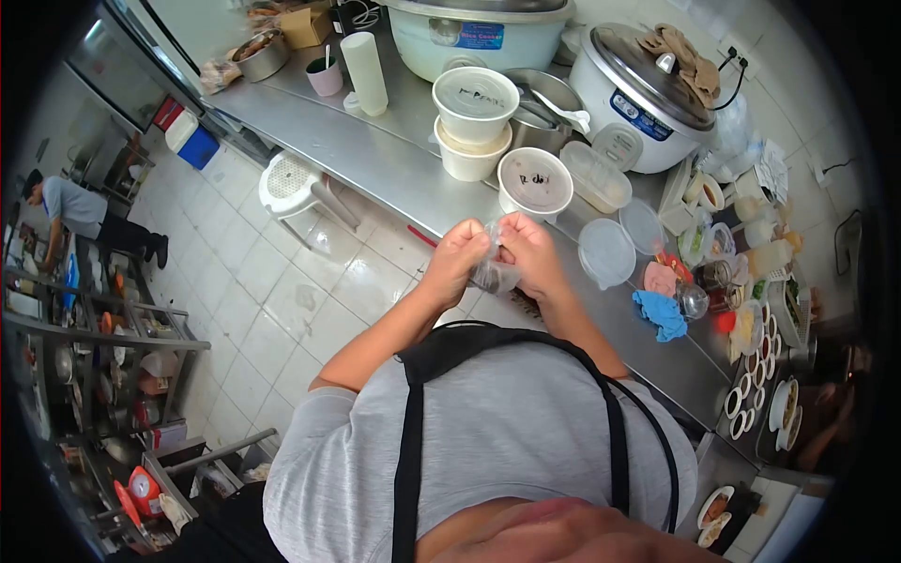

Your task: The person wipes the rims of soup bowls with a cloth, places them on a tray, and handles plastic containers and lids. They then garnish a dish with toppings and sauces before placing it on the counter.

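Observation:
In front of my chest, at the edge of the steel counter, both hands pinch a thin clear plastic bag. My left hand grips its upper rim from one side, fingers closed. My right hand is closed on the other side, close to the left one. Part of the bag hangs below the fingers. Just beyond them stands a lidded round tub with handwriting on its lid. Behind it, one lidded tub is stacked on another tub.
Two large rice cookers stand at the back. On the counter are clear lids, a blue cloth and small sauce cups. A white stool stands left; a person bends over a far shelf.

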A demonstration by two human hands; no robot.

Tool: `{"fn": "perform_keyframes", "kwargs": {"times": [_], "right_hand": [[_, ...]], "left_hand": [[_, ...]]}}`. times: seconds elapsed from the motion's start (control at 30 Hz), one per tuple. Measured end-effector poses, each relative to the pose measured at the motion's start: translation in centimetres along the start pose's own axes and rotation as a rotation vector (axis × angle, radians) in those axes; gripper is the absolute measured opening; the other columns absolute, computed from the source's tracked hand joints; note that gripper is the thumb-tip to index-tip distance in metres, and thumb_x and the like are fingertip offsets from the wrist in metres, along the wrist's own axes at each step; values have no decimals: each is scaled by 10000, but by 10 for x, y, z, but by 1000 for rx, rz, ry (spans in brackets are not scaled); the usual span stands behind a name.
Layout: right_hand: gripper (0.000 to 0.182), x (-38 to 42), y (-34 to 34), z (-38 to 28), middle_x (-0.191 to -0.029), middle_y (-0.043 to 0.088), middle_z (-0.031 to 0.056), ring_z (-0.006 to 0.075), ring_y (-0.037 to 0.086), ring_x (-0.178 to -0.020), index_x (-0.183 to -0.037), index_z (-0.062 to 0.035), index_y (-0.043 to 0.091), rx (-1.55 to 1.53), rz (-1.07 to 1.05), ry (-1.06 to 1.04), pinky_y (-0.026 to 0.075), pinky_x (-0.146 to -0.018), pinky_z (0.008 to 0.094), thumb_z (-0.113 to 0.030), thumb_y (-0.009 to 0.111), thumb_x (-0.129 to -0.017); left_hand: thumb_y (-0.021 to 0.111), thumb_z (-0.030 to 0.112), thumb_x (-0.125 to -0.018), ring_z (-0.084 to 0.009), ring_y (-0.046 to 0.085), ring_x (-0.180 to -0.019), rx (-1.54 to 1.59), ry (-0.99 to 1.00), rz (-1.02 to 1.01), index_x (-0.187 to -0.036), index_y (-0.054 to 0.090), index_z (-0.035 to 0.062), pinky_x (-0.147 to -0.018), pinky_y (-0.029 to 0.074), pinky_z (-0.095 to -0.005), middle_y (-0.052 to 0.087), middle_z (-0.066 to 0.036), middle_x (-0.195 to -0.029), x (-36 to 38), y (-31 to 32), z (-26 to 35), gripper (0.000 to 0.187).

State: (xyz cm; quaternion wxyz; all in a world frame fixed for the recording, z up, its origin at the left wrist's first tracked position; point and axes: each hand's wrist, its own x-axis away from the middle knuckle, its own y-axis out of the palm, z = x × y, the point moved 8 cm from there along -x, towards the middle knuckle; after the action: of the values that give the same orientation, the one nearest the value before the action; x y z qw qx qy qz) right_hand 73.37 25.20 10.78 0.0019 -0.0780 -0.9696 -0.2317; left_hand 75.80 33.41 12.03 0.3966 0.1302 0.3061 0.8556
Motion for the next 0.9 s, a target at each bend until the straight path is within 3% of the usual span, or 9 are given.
{"fn": "perform_keyframes", "kwargs": {"times": [0.1,0.33,0.37,0.47,0.57,0.7,0.8,0.87,0.9], "right_hand": [[81,-3,-16,-34,-696,489,-3,42,401,-549,-833,-30,484,109,77,-79,374,-535,185,-106,455,-829],[63,-13,-58,-99,-692,485,-16,39,412,-582,-834,-39,488,184,129,-332,353,-530,179,-99,479,-816],[61,-16,-65,-103,-693,485,-17,41,418,-590,-830,-38,490,223,146,-364,356,-535,181,-96,482,-813],[52,-31,-79,-113,-689,493,5,76,449,-608,-804,-26,500,551,201,-391,375,-555,208,-77,490,-797],[40,-45,-82,-117,-685,499,53,139,478,-621,-778,-12,507,919,253,-476,392,-579,246,-51,497,-770],[82,-54,-94,-96,-718,498,98,192,488,-649,-787,-11,513,1101,244,-491,398,-612,275,-50,537,-719],[169,-52,-89,-92,-776,489,91,181,476,-675,-823,-14,514,1144,205,-458,397,-629,271,-54,566,-667],[233,-47,-79,-109,-830,475,89,176,463,-703,-852,-17,512,1171,260,-507,393,-647,269,-45,570,-629],[265,-43,-76,-123,-860,465,89,174,454,-720,-869,-19,510,1185,330,-576,390,-659,269,-36,566,-610]], "left_hand": [[577,109,-748,-59,470,-619,-410,153,-48,-698,396,103,-546,374,-188,477,16,-684,-29,2,-17,188],[592,120,-690,-107,421,-566,-659,362,-26,-711,389,78,-515,352,-248,429,-15,-591,-83,30,-27,208],[598,161,-669,-204,451,-656,-798,403,-20,-735,403,68,-647,360,-319,472,-56,-646,-97,26,-34,226],[610,212,-655,-261,459,-783,-988,607,-17,-809,439,70,-767,314,-366,522,-74,-775,-130,26,-39,270],[629,263,-657,-288,422,-973,-1043,563,-24,-1015,427,50,-858,286,-395,482,-142,-976,-151,21,-32,463],[630,229,-651,-319,326,-1096,-1213,695,8,-1090,395,62,-907,255,-393,364,-181,-1139,-132,20,3,526],[622,201,-657,-291,343,-1077,-1159,839,142,-1092,383,50,-890,273,-375,382,-167,-1117,-108,-20,57,519],[625,181,-640,-292,378,-990,-1118,900,412,-1084,376,28,-873,286,-375,380,-162,-1078,-111,-87,95,531],[624,176,-645,-288,377,-975,-981,792,565,-1088,364,10,-869,291,-367,380,-158,-1065,-117,-135,112,540]]}}
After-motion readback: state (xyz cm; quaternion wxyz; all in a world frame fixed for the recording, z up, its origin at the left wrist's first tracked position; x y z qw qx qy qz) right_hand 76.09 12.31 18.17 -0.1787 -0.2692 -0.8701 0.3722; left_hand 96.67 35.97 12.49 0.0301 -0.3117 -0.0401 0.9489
